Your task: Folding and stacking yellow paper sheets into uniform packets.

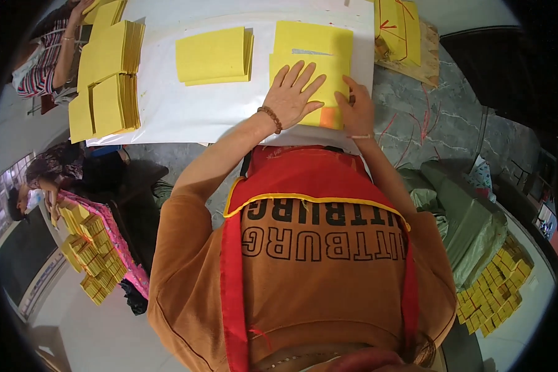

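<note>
My left hand point(296, 94) lies flat with spread fingers on yellow paper sheets point(313, 40) at the front right of the white table. A small grey patch shows on the sheets above its fingertips, and an orange patch sits below near the front edge. At the sheets' right edge is my right hand point(358, 108), its thumb and forefinger apart and slightly bent; its other fingers are partly hidden. To the left, a short stack of folded yellow paper point(211, 54) rests by itself on the white table cover point(161, 93).
Tall stacks of folded yellow paper point(108, 62) line the table's left end. Beyond the right edge, a tied yellow bundle point(406, 28) sits on a wooden board point(429, 56). Red strings point(425, 124) lie on the grey floor. Two other people are at the left, one beside bundled yellow paper point(96, 254).
</note>
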Tool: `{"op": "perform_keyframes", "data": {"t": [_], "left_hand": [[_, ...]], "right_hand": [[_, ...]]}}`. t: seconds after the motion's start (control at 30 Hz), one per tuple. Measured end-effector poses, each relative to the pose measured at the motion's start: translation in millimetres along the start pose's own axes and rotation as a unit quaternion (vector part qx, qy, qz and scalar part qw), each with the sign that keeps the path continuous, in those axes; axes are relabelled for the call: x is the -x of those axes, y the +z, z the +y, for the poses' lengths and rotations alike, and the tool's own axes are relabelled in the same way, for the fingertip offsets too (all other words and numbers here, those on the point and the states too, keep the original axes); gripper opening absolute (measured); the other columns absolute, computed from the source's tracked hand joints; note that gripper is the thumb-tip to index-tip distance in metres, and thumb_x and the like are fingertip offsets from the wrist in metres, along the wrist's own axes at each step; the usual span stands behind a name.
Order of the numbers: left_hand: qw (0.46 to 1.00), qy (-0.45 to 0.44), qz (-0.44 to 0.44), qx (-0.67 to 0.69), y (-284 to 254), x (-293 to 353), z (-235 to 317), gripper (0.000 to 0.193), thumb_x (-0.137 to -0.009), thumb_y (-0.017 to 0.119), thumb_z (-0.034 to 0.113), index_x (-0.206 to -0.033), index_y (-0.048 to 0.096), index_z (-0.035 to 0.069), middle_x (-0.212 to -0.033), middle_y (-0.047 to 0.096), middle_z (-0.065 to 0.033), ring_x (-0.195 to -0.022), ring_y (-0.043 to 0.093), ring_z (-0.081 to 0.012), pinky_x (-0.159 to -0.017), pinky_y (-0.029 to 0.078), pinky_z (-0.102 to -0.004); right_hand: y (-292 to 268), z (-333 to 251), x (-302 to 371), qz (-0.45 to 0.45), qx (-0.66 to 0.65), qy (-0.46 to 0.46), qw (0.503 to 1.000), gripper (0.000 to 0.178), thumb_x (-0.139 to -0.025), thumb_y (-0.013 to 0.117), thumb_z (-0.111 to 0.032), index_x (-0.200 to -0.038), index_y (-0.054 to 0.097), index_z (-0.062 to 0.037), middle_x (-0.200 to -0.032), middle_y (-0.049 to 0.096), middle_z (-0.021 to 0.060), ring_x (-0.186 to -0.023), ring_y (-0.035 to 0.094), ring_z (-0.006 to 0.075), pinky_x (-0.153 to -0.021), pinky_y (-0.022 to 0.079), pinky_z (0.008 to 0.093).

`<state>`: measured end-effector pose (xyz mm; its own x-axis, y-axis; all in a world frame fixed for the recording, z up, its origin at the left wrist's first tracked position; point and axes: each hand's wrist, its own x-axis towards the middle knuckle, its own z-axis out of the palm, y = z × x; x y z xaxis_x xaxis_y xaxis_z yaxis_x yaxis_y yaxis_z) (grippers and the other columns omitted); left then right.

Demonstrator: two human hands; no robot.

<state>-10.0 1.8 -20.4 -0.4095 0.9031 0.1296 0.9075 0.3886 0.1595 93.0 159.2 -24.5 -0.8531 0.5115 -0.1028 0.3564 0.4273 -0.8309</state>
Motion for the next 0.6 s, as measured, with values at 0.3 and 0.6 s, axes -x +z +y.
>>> {"op": "perform_keyframes", "data": {"t": [0.3, 0.6], "left_hand": [[0.999, 0.040, 0.025, 0.015, -2.6, -0.6, -4.4, 0.053, -0.086, 0.047, 0.040, -0.130, 0.039, 0.012, -0.134, 0.034, -0.0143, -0.120, 0.034, -0.0313, -0.098, 0.027, -0.0452], [0.991, 0.088, 0.054, -0.080, 3.5, -2.9, 9.2, 0.051, -0.071, 0.058, 0.017, -0.116, 0.047, -0.004, -0.111, 0.054, -0.0168, -0.095, 0.053, -0.0275, -0.075, 0.045, -0.0316]], "right_hand": [[-0.1, 18.4, 33.5, -0.080, 0.298, -0.276, 0.910, 0.055, -0.084, 0.050, -0.037, -0.131, 0.036, -0.0131, -0.139, 0.031, 0.0050, -0.130, 0.025, 0.0233, -0.098, 0.015, 0.0619], [-18.9, 35.4, 15.8, -0.039, -0.168, -0.090, 0.981, 0.037, -0.091, 0.043, -0.018, -0.125, 0.045, -0.0022, -0.127, 0.046, 0.0099, -0.119, 0.042, 0.0221, -0.101, 0.029, 0.0348]]}}
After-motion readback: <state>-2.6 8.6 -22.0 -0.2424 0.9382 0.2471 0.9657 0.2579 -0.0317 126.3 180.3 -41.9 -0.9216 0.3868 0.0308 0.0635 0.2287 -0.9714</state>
